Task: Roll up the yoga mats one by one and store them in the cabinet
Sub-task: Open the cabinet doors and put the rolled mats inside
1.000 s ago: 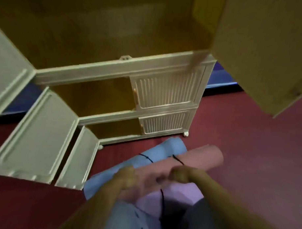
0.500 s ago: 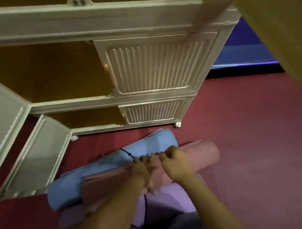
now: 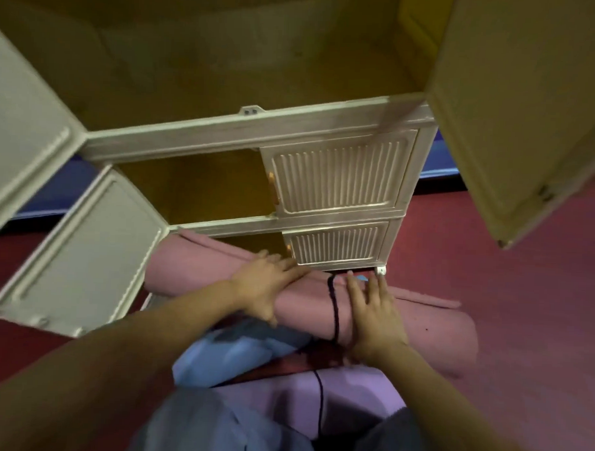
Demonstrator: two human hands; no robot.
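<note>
Both my hands lie flat on the pink mat (image 3: 307, 303), nothing clenched: my left hand (image 3: 265, 285) presses on top of the roll with its fingers stretched forward and the thumb down the near side, and my right hand (image 3: 374, 312) rests palm-down just beside it, fingers straight and spread, pointing toward the cabinet (image 3: 232, 132). Neither hand curls round anything; it's an open-palmed press on both sides. Between the two hands a dark cord (image 3: 334, 301) loops over the roll and trails down toward me across the lilac mat (image 3: 283, 403) that lies nearest my body. The pink mat is rolled, lying across in front of me on the red floor (image 3: 523, 300), its left end up against the mouth of the lowest left compartment of the cabinet, its right end sticking out past the cabinet's corner foot. A blue mat (image 3: 231, 354) shows under and in front of the roll, crumpled near my left forearm, and a small bit of blue peeks out beyond my right fingertips. The cabinet's left doors (image 3: 82, 251) hang wide open on every level, the ribbed right doors (image 3: 338, 176) of the two lower levels are closed, and the big upper right door (image 3: 516, 104) swings out over the floor.
</note>
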